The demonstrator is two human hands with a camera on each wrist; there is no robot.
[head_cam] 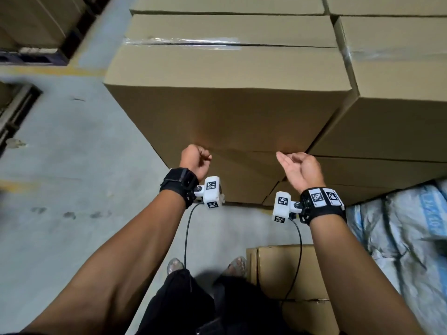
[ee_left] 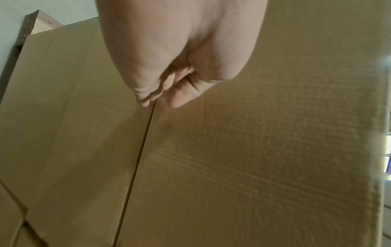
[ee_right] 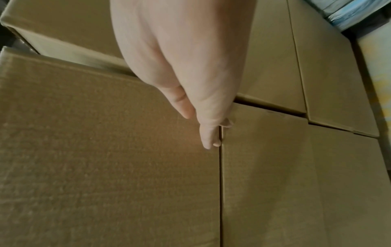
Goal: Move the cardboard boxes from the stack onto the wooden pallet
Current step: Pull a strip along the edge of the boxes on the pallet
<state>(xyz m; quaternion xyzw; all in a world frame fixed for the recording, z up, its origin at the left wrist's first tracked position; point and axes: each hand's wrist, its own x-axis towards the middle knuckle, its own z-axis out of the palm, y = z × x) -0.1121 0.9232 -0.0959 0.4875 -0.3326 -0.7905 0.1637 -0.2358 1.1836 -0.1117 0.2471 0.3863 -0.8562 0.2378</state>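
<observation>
A large taped cardboard box [head_cam: 227, 112] tops the stack straight ahead and rests on a lower box [head_cam: 242, 177]. Both my hands are at the seam between the two. My left hand [head_cam: 197, 157] is curled into a fist against the top box's bottom edge. In the left wrist view its fingertips [ee_left: 146, 102] sit on the seam and hold nothing, with the top box [ee_left: 253, 150] to the right. My right hand [head_cam: 296, 163] is palm up with its fingers loosely curled. In the right wrist view its fingertips [ee_right: 211, 142] touch the seam beside the top box [ee_right: 105, 150].
A second stack of boxes [head_cam: 391, 68] stands tight against the right. A white and blue sack [head_cam: 411, 226] lies at lower right, and a small box [head_cam: 285, 269] sits by my feet. Bare concrete floor [head_cam: 60, 165] lies to the left, with a pallet-like frame [head_cam: 17, 112] at its edge.
</observation>
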